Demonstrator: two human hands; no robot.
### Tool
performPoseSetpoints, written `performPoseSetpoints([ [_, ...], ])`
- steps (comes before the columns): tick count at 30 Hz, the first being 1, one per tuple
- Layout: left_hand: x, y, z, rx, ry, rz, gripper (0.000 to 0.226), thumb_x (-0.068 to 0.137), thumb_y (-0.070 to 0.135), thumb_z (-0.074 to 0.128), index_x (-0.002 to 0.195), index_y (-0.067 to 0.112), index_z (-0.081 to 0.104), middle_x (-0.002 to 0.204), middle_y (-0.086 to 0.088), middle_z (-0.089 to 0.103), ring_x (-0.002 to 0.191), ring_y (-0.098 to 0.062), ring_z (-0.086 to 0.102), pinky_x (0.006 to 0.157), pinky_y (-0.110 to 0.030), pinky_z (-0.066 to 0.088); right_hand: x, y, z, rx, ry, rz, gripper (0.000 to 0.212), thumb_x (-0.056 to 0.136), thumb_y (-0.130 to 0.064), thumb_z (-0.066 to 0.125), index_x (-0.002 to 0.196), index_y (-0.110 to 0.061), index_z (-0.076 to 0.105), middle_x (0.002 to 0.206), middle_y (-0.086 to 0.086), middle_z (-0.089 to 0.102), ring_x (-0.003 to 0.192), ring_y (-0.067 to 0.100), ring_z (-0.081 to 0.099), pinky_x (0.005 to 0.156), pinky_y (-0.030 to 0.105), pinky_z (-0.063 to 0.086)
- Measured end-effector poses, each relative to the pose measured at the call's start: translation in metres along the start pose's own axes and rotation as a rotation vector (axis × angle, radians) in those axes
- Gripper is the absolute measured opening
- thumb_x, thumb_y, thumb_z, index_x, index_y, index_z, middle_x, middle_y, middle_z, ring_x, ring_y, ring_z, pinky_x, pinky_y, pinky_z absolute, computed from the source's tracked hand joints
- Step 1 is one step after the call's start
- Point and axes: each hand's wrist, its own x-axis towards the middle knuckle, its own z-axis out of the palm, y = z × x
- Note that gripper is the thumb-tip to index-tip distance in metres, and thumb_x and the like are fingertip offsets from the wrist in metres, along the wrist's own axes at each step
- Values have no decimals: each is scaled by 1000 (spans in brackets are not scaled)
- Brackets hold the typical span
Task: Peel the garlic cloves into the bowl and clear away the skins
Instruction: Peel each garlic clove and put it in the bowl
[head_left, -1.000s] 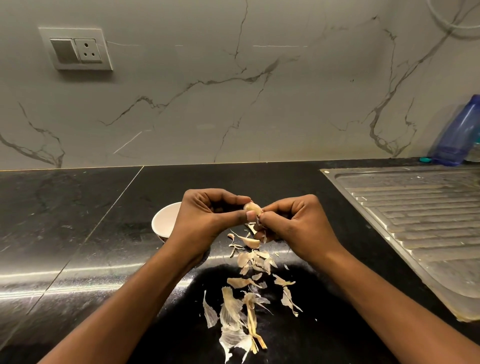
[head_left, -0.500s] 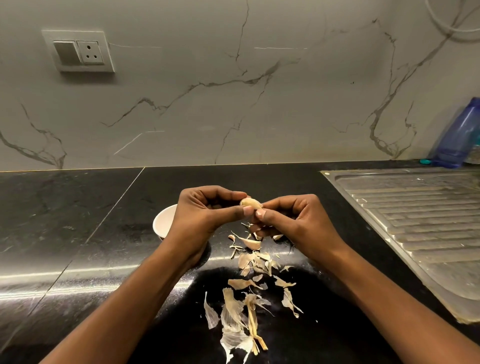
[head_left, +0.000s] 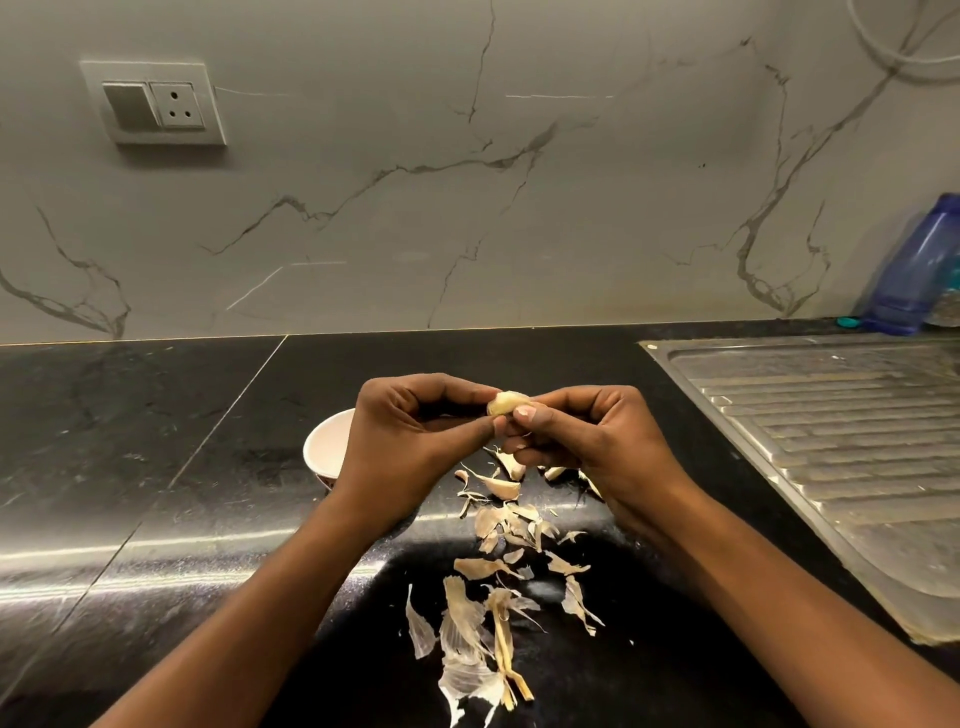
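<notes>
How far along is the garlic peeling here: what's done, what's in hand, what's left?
Done: loose skins lie scattered on the black counter, so several cloves look peeled; the contents of the white bowl are hidden. In hand: the left hand and right hand pinch one garlic clove, mostly bare. Left: dropping it into the bowl, then clearing the skins, none yet removed.

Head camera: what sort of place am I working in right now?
Most likely a home kitchen. A black stone counter has a ribbed steel sink drainboard set into it, the marble-look wall carries a socket, and garlic skins lie beside a small white bowl.
</notes>
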Motion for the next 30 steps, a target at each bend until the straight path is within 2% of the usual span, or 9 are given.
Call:
performPoseSetpoints([
  [3,-1,-4,1,142,5,108,25,84,4,85,108,4,79,105,-4,81,98,-22,79,84,-42,65,0,3,1,48,24,34,13,93,-4,73,102,4,79,97,23,80,81,28,79,69,27,65],
  [9,-1,-7,1,328,20,258,20,86,10,86,105,6,81,104,0,80,95,-13,78,78,-36,66,1,7,3,77,63,66,10,94,1,71,94,1,81,94,26,79,79,29,79,68,29,66],
  [12,-1,-7,-1,340,39,269,20,86,14,86,104,7,81,103,0,80,93,-12,78,78,-34,65,1,6,1,78,29,63,14,92,-3,74,102,5,79,98,28,78,85,34,78,72,30,66],
  [17,-1,-7,-1,354,29,272,20,86,14,85,104,7,81,103,0,80,93,-11,77,78,-33,65,1,5,1,31,38,53,19,90,-10,76,104,3,79,97,25,79,84,34,78,72,30,66],
  [24,-2,-7,1,361,41,277,19,86,16,85,103,7,82,101,0,80,91,-12,78,76,-34,65,0,4,3,15,63,44,9,92,-3,73,98,0,79,92,23,80,77,27,80,68,28,65],
  [30,-2,-5,1,391,59,297,19,87,17,85,102,7,82,101,0,80,91,-10,77,76,-32,65,-1,3,2,18,35,47,15,90,-7,76,102,0,80,96,24,80,83,32,79,73,30,66],
])
